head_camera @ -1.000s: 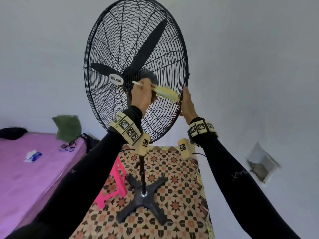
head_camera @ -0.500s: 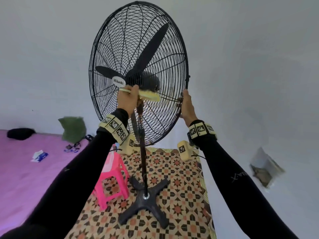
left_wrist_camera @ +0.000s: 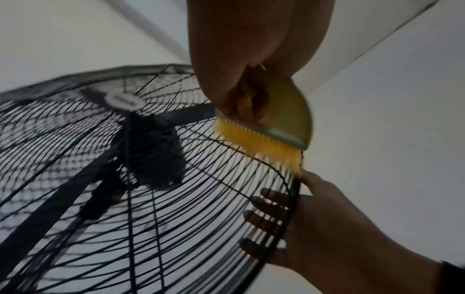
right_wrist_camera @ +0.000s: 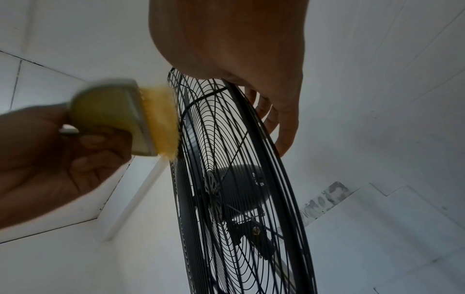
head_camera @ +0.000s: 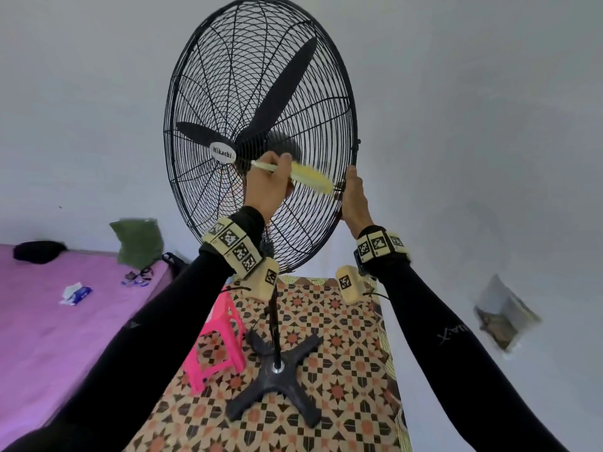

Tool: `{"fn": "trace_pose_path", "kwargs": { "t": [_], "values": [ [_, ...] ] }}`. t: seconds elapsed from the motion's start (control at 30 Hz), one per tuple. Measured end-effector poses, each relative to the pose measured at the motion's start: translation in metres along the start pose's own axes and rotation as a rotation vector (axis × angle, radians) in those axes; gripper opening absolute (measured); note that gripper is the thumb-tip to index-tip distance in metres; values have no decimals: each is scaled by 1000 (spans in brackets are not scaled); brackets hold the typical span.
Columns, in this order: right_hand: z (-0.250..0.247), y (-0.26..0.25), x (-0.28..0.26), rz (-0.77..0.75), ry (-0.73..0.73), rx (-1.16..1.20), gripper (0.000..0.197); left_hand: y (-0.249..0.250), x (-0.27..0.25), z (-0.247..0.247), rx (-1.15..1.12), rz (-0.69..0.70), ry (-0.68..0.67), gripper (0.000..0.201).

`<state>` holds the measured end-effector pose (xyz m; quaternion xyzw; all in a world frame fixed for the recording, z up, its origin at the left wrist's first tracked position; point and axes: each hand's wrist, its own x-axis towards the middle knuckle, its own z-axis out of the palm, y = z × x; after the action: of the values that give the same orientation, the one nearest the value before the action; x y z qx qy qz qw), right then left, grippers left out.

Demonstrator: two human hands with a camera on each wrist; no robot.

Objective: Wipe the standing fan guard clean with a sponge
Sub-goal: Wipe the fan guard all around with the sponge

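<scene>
A big black standing fan's wire guard [head_camera: 354,125] faces me at head height. My left hand [head_camera: 267,187] grips the handle of a yellow bristle brush [head_camera: 310,177]. Its bristles [left_wrist_camera: 266,143] lie against the front wires, right of the hub and close to the rim. My right hand [head_camera: 354,200] holds the guard's right rim, thumb in front and fingers [right_wrist_camera: 284,135] curled round the back wires. In the right wrist view the brush [right_wrist_camera: 141,117] presses on the guard [right_wrist_camera: 226,139] from the left. No sponge is in view.
The fan's pole rises from a black cross base [head_camera: 277,383] on patterned flooring. A pink plastic stool [head_camera: 218,347] stands left of the base. A pink bed [head_camera: 49,321] with small items fills the left. White walls stand close behind and to the right.
The left hand swept the brush left toward the hub, then back right toward the rim. The right hand has kept its hold on the rim.
</scene>
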<state>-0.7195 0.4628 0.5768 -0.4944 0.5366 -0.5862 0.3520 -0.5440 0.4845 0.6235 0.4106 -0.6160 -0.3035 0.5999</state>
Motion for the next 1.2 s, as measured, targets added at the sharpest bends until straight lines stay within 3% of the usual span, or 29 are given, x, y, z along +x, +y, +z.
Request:
{"fn": "trace_pose_path", "kwargs": {
  "t": [0.03, 0.13, 0.2, 0.3, 0.4, 0.5, 0.57, 0.63, 0.73, 0.93, 1.03, 1.13, 1.2],
  "values": [
    [0, 1, 1, 2, 0, 1, 114, -2, 2, 2, 33, 5, 14, 29],
    [-3, 5, 8, 7, 2, 3, 120, -11, 20, -13, 203, -41, 228, 30],
    [-5, 5, 9, 10, 2, 4, 116, -16, 27, -21, 253, -55, 265, 36],
    [-6, 5, 9, 39, -8, 23, 109, -6, 14, -17, 219, 18, 119, 41],
    [-9, 17, 26, 88, -21, 69, 101, -1, 4, -17, 149, -3, -122, 40],
    [-15, 0, 14, 131, -33, 84, 94, -3, 5, -30, 298, 53, -271, 36],
    [-17, -9, 5, 120, -62, 98, 72, -2, 3, -34, 394, 128, -307, 29],
    [-19, -10, 3, 119, -109, 110, 61, 2, -3, -28, 386, 183, -299, 25],
    [-25, -7, 6, 131, -169, 183, 65, 14, -21, -7, 308, 260, -256, 21],
    [-36, -1, 7, 145, -218, 286, 65, 35, -64, 45, 100, 220, -256, 14],
    [-40, 3, 6, 110, -254, 274, 58, 32, -71, 67, 141, 242, -232, 5],
    [-42, 2, 6, 208, -276, 369, 80, 26, -68, 66, 305, 264, -170, 9],
    [-42, -2, 5, 207, -269, 375, 81, 25, -61, 47, 386, 280, -51, 13]
  ]
}}
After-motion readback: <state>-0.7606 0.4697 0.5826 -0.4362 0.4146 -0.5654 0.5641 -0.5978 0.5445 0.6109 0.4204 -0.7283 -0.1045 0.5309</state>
